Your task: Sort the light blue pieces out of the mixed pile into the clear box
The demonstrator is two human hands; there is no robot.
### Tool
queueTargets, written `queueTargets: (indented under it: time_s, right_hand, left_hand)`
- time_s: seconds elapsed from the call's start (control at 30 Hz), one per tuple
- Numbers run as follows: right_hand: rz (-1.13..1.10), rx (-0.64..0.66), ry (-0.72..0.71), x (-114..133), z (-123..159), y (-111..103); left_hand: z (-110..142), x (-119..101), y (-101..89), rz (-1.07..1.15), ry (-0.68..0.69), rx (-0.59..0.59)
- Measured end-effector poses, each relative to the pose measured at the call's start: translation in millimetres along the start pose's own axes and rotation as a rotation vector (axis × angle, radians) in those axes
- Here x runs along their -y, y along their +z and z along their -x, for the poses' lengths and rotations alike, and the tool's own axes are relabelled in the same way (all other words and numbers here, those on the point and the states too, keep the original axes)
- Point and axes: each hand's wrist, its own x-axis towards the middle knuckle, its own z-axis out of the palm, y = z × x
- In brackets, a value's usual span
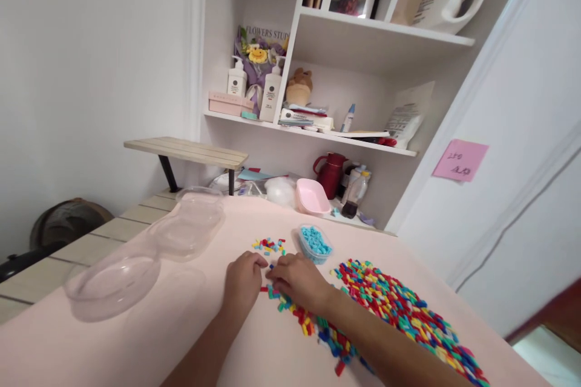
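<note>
My left hand [244,280] rests on the pink tabletop with its fingers curled in and the thumb side facing right; whatever its fingers hold, if anything, is hidden. Beside it, my right hand [299,282] reaches in with bent fingers over the left end of the nearer pile of small coloured plastic pieces [305,319]. Its fingertips are close together, and what is in them cannot be made out. A dark blue piece shows between the two hands. Just beyond them lies a small scatter of mixed pieces [269,246]. Behind my right hand stands a clear tub of light blue pieces [316,243].
A larger multicoloured pile [399,308] spreads to the right. Clear plastic containers [113,278] stand on the left. At the back are a pink tray [313,196], a red jug [332,175], a bottle of dark liquid [355,193] and a small raised wooden stand [186,152].
</note>
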Motion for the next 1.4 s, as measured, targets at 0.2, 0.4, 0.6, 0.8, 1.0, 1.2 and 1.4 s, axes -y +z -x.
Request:
queueTargets:
  time_s: [0.2,0.4,0.6,0.8,1.0,1.2,1.4]
  right_hand:
    - [-0.068,-0.004,0.034,0.6,5.9,2.4]
    - [-0.211,-0.06,0.04,1.2,7.1,4.4]
    - [-0.296,-0.132,0.024,-7.3,4.7,-4.7]
    - [-0.206,-0.525,0.293,-56.0,7.6,-43.0]
    - [-0.025,-0.623,0.473,-82.3,22.1,-30.5]
    - [-0.418,-0.62,0.223,-42.0,14.1,-10.5]
    - [-0.351,-0.374,0.326,-14.2,3.8,11.0]
  left_hand:
    - [-1.4,0.1,1.1,0.019,-0.006,0.007]
    - [0.3,-3.5,-0.4,0.049,-0.035,0.0]
    - [2.3,-8.6,-4.1,0.087,-0.091,-0.027]
    - [1.1,-11.2,-7.4,0.15,-0.14,-0.076]
    - [-0.5,-4.6,-5.1,0.241,-0.084,-0.131]
    - [-4.9,7.8,0.3,0.129,0.045,-0.144]
    - [-20.8,5.5,-10.0,-0.103,0.029,-0.065]
